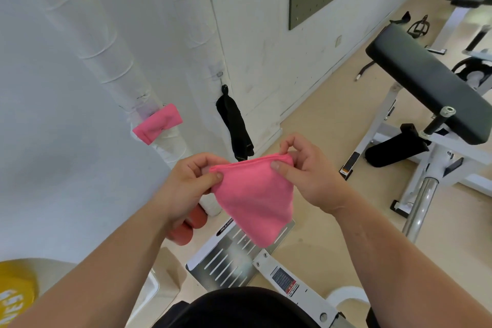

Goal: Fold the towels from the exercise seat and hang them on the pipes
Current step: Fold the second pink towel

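A pink towel (253, 197) hangs folded in front of me, its top edge stretched between both hands. My left hand (189, 186) pinches the towel's left top corner. My right hand (306, 176) pinches the right top corner. A second pink towel (157, 124), folded, lies over a white wrapped pipe (117, 69) at the left. That pipe runs down along the wall toward the floor. A black padded exercise seat (428, 82) stands at the right with nothing on it.
A black cloth (235, 128) hangs from a hook on the white wall. Red dumbbells (189, 226) lie on the floor by the pipe's foot. A metal footplate (234, 255) and white machine frame (415, 176) are below and to the right. A yellow ball (16, 293) sits bottom left.
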`<state>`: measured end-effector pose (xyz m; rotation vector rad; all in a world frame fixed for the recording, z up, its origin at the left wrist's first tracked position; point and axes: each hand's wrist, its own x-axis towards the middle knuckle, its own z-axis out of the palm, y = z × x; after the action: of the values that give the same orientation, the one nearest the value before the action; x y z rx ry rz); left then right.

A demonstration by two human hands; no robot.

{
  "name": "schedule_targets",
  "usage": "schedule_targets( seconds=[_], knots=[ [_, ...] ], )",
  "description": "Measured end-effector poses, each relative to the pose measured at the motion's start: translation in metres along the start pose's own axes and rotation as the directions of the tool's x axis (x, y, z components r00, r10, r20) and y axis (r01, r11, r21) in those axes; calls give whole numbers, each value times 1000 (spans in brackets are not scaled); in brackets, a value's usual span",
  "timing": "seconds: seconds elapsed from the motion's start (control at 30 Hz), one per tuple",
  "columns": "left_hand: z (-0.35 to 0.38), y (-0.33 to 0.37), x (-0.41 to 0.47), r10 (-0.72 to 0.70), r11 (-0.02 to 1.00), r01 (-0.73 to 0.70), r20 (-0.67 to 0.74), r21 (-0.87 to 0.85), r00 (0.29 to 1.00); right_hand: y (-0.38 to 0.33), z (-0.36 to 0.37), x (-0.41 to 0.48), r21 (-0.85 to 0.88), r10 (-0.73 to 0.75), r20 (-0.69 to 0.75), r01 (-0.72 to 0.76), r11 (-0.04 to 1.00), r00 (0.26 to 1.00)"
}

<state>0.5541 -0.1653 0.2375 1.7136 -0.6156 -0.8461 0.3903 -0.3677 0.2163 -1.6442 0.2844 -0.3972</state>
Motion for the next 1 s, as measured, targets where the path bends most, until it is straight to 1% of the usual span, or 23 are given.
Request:
schedule_targets(
  seconds=[0.07, 0.13, 0.2, 0.23, 0.3, 0.37, 0.4, 0.47, 0.57, 0.63, 0.7, 0.77, 0.87, 0.93, 1.0],
  knots=[
    [-2, 17, 2, 42, 998, -37, 135, -41, 990, -8, 3, 2, 128, 26, -16, -24, 991, 1000],
    [-1, 35, 5, 67, 997, -56, 308, -44, 949, -13, 6, 4, 176, 36, -22, -32, 984, 999],
    [2, 50, 10, 66, 995, -90, 443, 33, 894, -13, 7, 6, 208, 35, -29, -28, 978, 999],
    [5, 56, 13, 63, 989, -119, 484, 87, 873, -13, 7, 7, 229, 31, -36, -22, 973, 999],
    [10, 64, 19, 48, 963, -177, 521, 202, 852, -11, 6, 6, 232, 2, -68, 14, 973, 998],
    [13, 68, 26, 41, 902, -249, 504, 352, 863, -8, 5, 5, 182, -36, -82, 51, 982, 996],
    [14, 68, 29, 33, 871, -261, 482, 416, 876, -5, 4, 4, 157, -36, -69, 47, 986, 997],
    [13, 65, 34, 5, 851, -235, 440, 469, 898, 2, 3, 0, 130, -2, -34, 6, 991, 999],
    [14, 59, 37, 3, 898, -172, 384, 406, 923, 18, 5, -4, 138, 77, 92, -89, 986, 993],
    [13, 57, 40, 24, 913, -151, 320, 378, 947, 30, 9, -4, 140, 135, 189, -163, 977, 973],
    [11, 59, 42, 60, 914, -155, 253, 375, 966, 43, 14, 1, 85, 154, 248, -179, 980, 956],
    [5, 61, 44, 95, 923, -159, 194, 350, 976, 53, 17, 8, -2, 180, 240, -185, 983, 954],
    [-13, 55, 48, 135, 928, -160, 97, 336, 986, 66, 18, 17, -71, 221, 211, -211, 975, 952],
    [-23, 49, 50, 157, 934, -156, 21, 322, 987, 74, 19, 19, -100, 240, 195, -224, 969, 951],
    [-31, 42, 49, 168, 952, -147, -58, 268, 984, 84, 20, 16, -91, 271, 186, -257, 962, 945]
  ],
)
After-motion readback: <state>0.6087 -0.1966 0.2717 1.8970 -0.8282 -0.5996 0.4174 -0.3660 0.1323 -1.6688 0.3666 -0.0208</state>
